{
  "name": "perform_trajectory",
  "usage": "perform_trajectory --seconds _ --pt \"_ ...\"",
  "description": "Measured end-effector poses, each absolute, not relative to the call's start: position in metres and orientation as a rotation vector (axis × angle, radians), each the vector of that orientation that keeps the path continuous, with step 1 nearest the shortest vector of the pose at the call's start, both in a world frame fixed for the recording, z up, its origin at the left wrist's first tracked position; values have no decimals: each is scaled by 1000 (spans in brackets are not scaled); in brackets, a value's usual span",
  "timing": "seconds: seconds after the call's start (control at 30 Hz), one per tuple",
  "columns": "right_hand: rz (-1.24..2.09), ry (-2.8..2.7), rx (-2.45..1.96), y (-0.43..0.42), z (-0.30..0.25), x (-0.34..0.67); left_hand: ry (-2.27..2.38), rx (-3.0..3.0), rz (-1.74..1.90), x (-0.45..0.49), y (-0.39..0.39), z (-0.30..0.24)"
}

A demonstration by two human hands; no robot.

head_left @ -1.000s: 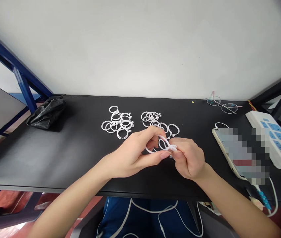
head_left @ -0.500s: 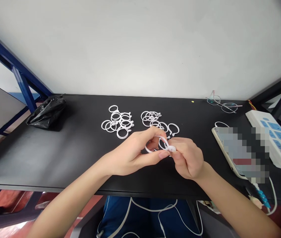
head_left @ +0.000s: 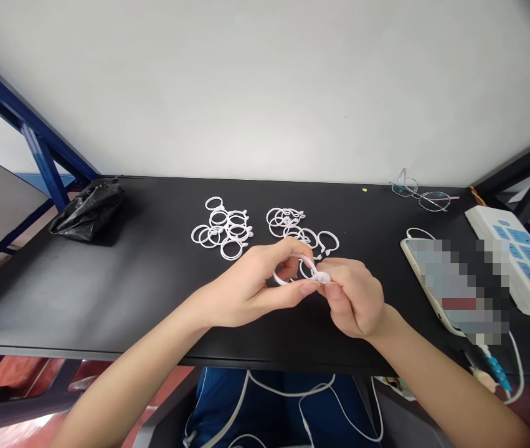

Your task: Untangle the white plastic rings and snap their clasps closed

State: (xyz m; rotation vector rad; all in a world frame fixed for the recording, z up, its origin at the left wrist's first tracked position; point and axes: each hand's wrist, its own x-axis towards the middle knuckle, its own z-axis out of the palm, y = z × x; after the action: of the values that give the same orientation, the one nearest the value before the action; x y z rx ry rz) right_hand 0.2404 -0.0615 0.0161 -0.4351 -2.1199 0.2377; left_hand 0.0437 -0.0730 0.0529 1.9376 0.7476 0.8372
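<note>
A white plastic ring (head_left: 310, 264) with a small clasp end is held between both hands above the black desk. My left hand (head_left: 255, 286) curls round the loop, index finger behind it and thumb near the clasp. With thumb and bent fingers, my right hand (head_left: 354, 295) pinches the clasp end; its fingertips partly hide it. Just beyond the hands lies a loose group of similar white rings (head_left: 284, 221), some of them with open ends. To the left rests another cluster of white rings (head_left: 239, 231) with small knobs.
On the right lie a phone (head_left: 449, 289) with a cable, a white and blue power strip (head_left: 517, 249) and glasses (head_left: 434, 200). A crumpled black plastic bag (head_left: 89, 210) sits at the far left. Behind the black desk (head_left: 106, 298) stands a white wall.
The ring's clasp has turned slightly in the fingers, showing a rounder white face. Both hands keep nearly the same place; the rings on the desk have not moved.
</note>
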Motion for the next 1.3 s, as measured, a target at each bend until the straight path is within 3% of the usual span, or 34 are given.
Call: perform_trajectory --seconds 0.6,0.8,0.97,1.3 --pt "353 -2079 -418 -64 13 239 733 1952 805 41 -74 54" --pt "462 -1811 -493 -64 8 240 1170 2498 923 32 -54 40" --pt "524 -1782 -529 -57 3 244 1571 2802 619 18 -34 26" --pt "498 -1850 -639 -51 7 242 2082 2463 123 6 -27 15"
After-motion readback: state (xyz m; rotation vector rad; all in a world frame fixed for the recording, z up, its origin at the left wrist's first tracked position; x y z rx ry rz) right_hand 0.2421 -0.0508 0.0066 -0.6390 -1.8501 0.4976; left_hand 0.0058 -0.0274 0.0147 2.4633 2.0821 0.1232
